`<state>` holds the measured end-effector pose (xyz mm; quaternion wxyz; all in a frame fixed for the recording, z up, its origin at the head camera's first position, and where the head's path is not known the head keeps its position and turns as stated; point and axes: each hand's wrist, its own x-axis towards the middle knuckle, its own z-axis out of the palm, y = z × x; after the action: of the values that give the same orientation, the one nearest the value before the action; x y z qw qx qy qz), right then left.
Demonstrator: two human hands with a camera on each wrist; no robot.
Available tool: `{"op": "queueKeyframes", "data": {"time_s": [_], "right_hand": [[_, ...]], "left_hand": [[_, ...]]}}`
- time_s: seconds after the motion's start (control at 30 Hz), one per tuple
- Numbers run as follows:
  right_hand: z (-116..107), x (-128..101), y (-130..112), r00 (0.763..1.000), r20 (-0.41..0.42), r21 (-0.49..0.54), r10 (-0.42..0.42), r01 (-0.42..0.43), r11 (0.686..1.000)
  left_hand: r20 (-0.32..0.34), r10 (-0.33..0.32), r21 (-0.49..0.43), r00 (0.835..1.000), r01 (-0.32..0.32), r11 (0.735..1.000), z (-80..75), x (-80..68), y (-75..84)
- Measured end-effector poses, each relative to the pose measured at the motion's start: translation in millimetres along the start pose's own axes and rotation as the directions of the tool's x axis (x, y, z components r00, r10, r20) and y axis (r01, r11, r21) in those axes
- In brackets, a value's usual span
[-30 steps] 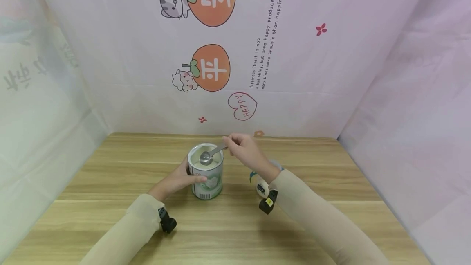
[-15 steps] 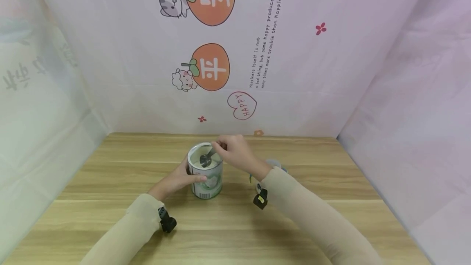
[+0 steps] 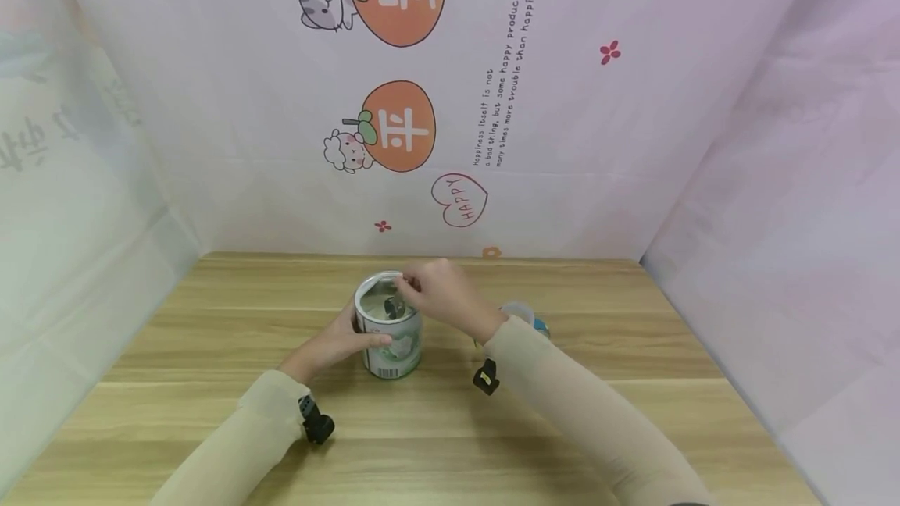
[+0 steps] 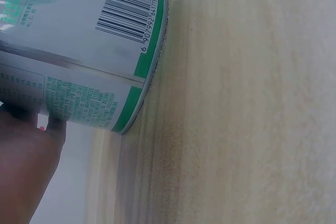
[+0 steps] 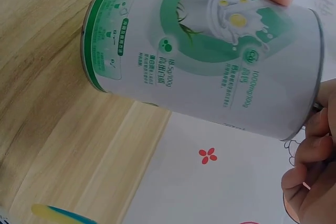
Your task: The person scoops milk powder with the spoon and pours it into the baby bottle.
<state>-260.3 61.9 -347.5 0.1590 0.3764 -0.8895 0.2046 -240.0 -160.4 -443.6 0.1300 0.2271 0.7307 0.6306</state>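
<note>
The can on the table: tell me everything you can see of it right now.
The can is a white cylinder with green bands, a milk-splash picture, printed text and a barcode. It looks like metal, stands upright on the wooden table, lid off. The left hand grips its side; the right hand holds a metal spoon dipped into its open top.

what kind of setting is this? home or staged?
Likely a staged recording booth: a wooden table enclosed on three sides by a printed cartoon cloth backdrop, with only a tin and a few props.

Tin at the table's middle, hands at both sides

The milk powder tin (image 3: pixel 389 336) stands on the table (image 3: pixel 633 350); left hand (image 3: pixel 330 346) at its 8 o'clock, right hand (image 3: pixel 443 297) at 2, spoon (image 3: pixel 392 305) inside, lid (image 3: pixel 523 315) at 3.
</note>
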Motion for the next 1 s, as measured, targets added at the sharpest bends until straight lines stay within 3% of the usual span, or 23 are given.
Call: {"op": "queueKeyframes", "data": {"time_s": [0.3,0.67,1.0], "right_hand": [[6.7,4.9,-2.1,0.999,0.03,-0.093,-0.015,0.018,0.996],[12.2,17.3,-21.2,0.993,0.104,-0.246,-0.052,0.077,0.966],[13.6,18.4,-26.0,0.985,0.169,-0.173,-0.032,0.062,0.983]], "left_hand": [[0.005,-0.013,0.0,1.0,0.013,1.0,-0.6,-0.5,1.5],[0.037,0.012,-0.005,0.999,-0.011,1.0,-1.4,-0.7,1.5],[0.027,-0.016,0.021,1.0,0.016,1.0,-0.5,-1.6,2.7]]}}
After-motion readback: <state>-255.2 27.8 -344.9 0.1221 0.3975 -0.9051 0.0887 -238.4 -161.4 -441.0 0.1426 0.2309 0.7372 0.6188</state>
